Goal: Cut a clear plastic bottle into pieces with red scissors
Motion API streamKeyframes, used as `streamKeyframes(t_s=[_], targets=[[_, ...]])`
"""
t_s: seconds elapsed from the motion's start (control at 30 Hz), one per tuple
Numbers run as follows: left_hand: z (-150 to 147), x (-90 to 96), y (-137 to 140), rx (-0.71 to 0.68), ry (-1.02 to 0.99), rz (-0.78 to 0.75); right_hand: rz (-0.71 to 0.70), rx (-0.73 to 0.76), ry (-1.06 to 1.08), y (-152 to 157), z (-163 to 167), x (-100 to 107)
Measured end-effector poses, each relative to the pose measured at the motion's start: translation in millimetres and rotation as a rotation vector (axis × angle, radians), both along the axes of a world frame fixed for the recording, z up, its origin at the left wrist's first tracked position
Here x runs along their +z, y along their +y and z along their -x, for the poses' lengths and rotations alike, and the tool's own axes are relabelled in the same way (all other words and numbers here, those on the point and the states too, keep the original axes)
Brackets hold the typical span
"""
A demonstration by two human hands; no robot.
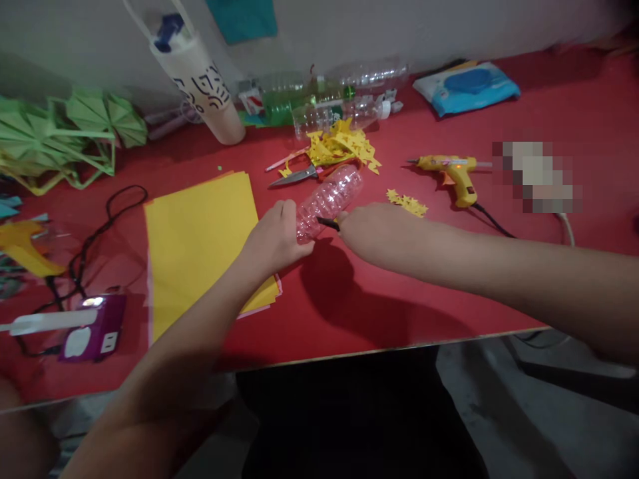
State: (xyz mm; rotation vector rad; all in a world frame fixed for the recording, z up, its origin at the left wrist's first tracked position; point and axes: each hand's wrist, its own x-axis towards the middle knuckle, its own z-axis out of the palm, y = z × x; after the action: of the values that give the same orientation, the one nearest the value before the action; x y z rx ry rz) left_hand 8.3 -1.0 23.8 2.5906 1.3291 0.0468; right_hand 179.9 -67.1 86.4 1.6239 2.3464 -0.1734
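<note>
A clear ribbed plastic bottle [333, 193] lies tilted over the red table, its near end gripped by my left hand [277, 236]. My right hand [372, 233] is closed around a cutter knife [328, 223], whose dark, narrow tip points left against the bottle's side. Most of the knife is hidden in the fist. Whether the tip has pierced the plastic, I cannot tell. Behind the bottle are scissors [294, 177] and a heap of yellow paper cutouts [344, 143]. A smaller group of yellow paper stars [407, 201] lies just beyond my right hand.
Yellow paper sheets [200, 246] lie stacked at left. A yellow glue gun [456, 174] rests at right, near a blue wipes pack [469, 88]. More bottles [332, 106] and a white tumbler [204, 86] line the wall. A purple power block [94, 329] with cables is at left.
</note>
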Motion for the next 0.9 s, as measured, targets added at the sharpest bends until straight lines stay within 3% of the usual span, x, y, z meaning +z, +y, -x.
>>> streamKeyframes(t_s=[0.17, 0.27, 0.37, 0.5, 0.7, 0.9], targets=[[0.3, 3.3, 3.0, 0.052, -0.032, 0.071, 0.066, -0.058, -0.039, -7.3, 0.9, -8.6], [5.8, 6.8, 6.6, 0.152, -0.037, 0.212, 0.11, -0.134, 0.044, -10.1, -8.2, -28.0], [13.9, 5.8, 9.9, 0.198, -0.088, 0.238, 0.117, -0.218, 0.102, -12.6, -20.0, -44.3], [22.1, -0.2, 12.1, 0.188, -0.161, 0.298, 0.05, -0.317, 0.211, -16.4, -22.9, -37.5], [24.5, -0.4, 6.9, 0.252, -0.249, 0.378, 0.045, -0.261, 0.229, -15.3, -9.2, -26.6], [19.2, 9.4, 0.3, 0.193, -0.154, 0.285, 0.026, -0.3, 0.242, -13.5, -6.1, -34.0]])
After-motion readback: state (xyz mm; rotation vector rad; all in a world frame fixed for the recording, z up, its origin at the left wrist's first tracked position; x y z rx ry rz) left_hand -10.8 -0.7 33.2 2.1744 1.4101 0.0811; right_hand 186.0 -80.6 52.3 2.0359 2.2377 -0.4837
